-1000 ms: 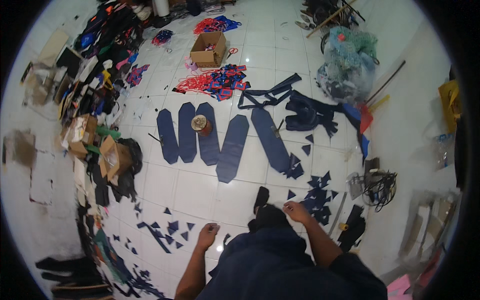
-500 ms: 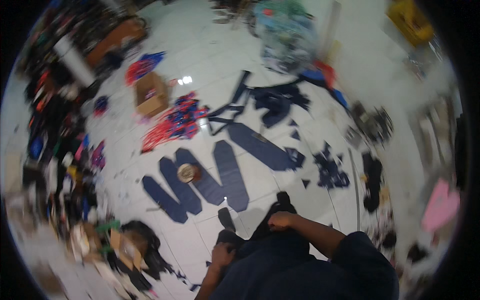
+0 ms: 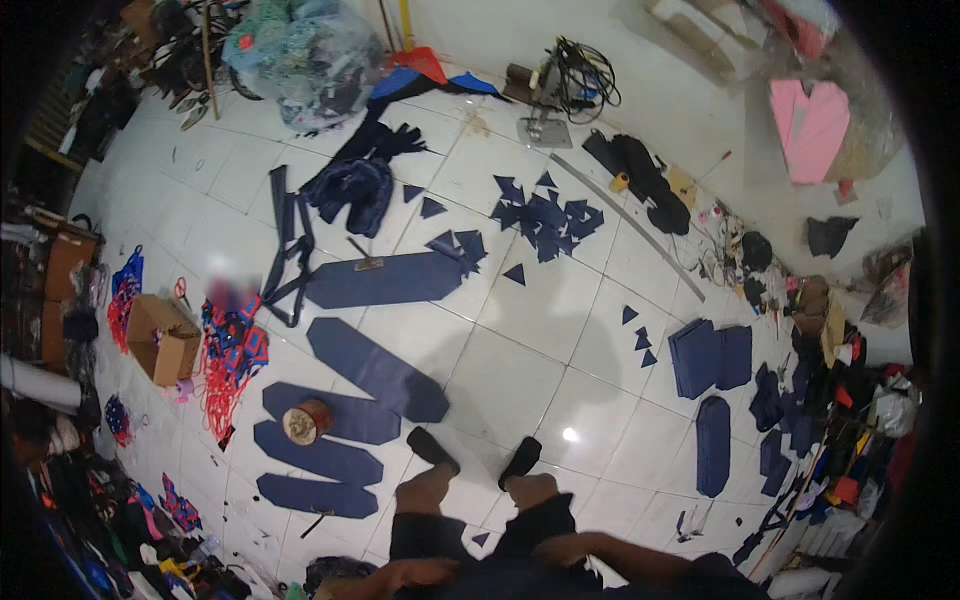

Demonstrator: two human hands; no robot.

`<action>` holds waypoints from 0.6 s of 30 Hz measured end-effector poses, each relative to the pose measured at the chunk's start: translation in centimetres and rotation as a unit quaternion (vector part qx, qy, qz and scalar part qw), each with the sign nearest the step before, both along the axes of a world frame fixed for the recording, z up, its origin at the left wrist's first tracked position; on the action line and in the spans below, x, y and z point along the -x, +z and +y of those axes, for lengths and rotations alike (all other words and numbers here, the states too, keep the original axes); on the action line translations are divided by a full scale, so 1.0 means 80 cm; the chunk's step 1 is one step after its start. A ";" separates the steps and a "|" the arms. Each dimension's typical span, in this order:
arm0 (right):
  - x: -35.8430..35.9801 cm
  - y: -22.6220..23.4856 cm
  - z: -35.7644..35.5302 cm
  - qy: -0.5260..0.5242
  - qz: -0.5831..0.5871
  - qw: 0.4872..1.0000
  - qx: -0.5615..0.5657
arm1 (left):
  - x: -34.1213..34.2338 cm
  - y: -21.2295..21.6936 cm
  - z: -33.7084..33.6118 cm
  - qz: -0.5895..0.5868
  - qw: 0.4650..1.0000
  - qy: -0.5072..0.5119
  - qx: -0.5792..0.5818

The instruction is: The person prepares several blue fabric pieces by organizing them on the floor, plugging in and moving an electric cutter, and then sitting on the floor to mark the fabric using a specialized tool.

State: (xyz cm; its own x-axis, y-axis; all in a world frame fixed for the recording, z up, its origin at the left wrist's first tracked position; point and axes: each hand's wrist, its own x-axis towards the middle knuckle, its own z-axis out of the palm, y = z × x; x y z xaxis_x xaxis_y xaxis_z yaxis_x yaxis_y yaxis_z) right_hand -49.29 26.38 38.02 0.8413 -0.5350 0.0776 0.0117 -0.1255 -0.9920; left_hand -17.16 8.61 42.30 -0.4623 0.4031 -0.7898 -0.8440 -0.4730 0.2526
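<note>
Head view: left hand and right hand low by dark shorts, can't tell either grip, navy cloth panels flat on tiled floor ahead-left, brown cylinder on one, triangle scraps farther off.

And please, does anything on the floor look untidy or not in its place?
Yes, a little. Dark-blue triangular scraps lie scattered in a loose heap at upper middle, unlike the tidy stack at right. One long dark-blue panel also slants more steeply than the panels beside it.
</note>
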 end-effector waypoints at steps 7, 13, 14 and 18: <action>0.001 -0.224 -0.033 -0.163 0.263 0.890 -0.334 | 0.082 -0.530 -0.088 0.323 0.793 0.030 0.516; 0.090 -0.332 -0.134 -0.302 0.329 0.838 -0.313 | 0.193 -0.746 -0.404 -0.111 0.712 0.627 0.295; 0.108 -0.312 -0.139 -0.305 0.308 0.873 -0.223 | 0.207 -0.778 -0.433 -0.125 0.663 0.680 0.288; 0.121 -0.343 -0.103 -0.572 0.110 0.809 -0.083 | 0.171 -0.826 -0.551 -0.030 0.642 0.652 0.402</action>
